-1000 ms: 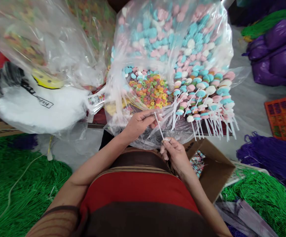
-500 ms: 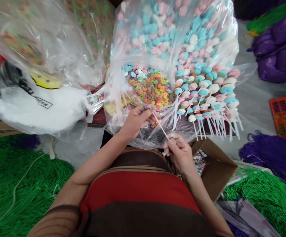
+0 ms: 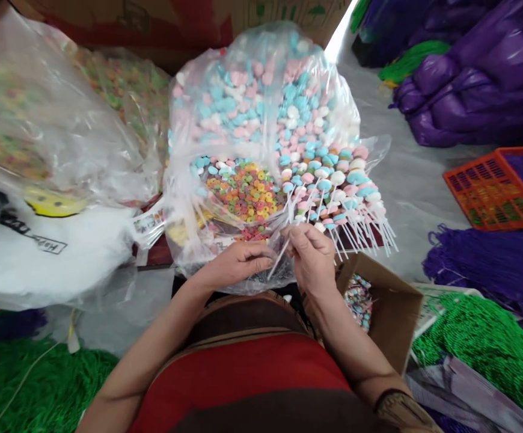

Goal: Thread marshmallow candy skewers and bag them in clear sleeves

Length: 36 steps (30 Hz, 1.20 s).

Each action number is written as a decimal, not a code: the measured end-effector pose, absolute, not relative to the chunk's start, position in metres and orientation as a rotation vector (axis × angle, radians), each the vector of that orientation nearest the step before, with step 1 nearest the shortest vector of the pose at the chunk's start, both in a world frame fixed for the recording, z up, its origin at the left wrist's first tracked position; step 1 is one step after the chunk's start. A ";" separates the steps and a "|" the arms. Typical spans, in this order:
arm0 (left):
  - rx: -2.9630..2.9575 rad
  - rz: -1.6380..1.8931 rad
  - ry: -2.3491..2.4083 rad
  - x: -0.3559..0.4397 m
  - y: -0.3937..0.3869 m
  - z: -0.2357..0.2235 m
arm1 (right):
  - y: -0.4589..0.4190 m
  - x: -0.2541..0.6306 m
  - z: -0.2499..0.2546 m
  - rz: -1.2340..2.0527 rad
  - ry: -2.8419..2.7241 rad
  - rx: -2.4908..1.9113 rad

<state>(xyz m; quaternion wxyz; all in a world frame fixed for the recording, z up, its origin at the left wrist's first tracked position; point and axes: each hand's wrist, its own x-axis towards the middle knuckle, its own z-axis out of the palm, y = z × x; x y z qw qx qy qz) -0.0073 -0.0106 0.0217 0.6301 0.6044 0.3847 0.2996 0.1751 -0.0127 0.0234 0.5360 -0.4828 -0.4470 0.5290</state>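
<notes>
My right hand [image 3: 309,255] pinches a thin white stick [image 3: 279,260] near its upper end. The stick slants down to the left, over the edge of a clear plastic bag. My left hand [image 3: 243,263] is close beside the stick, thumb and fingers drawn together; whether something small is between them I cannot make out. Just beyond the hands lie colourful ring-shaped gummies [image 3: 247,192] in the bag opening. To the right, finished skewers of pink, blue and white marshmallows [image 3: 329,180] are piled, their white sticks pointing toward me.
Behind stands a big clear bag of marshmallows [image 3: 243,90]. Bags of gummies [image 3: 126,84] and a white printed plastic bag [image 3: 54,258] are on the left. An open cardboard box [image 3: 392,319] sits low right, near green cords [image 3: 478,349] and an orange crate [image 3: 482,192].
The view has shifted. My right hand has moved up beside the skewers, and the stick now tilts the other way. My left hand has come off the stick's far end.
</notes>
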 end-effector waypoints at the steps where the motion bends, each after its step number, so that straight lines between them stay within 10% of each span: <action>1: 1.399 0.753 0.933 -0.008 -0.009 0.026 | -0.014 0.178 0.022 1.285 -1.118 -1.157; 12: 0.954 1.016 0.968 0.015 0.008 0.034 | -0.021 0.177 0.008 1.818 -1.114 -1.039; 36: 1.228 0.999 1.226 0.008 0.031 0.021 | -0.020 0.182 -0.021 1.287 -1.349 -1.200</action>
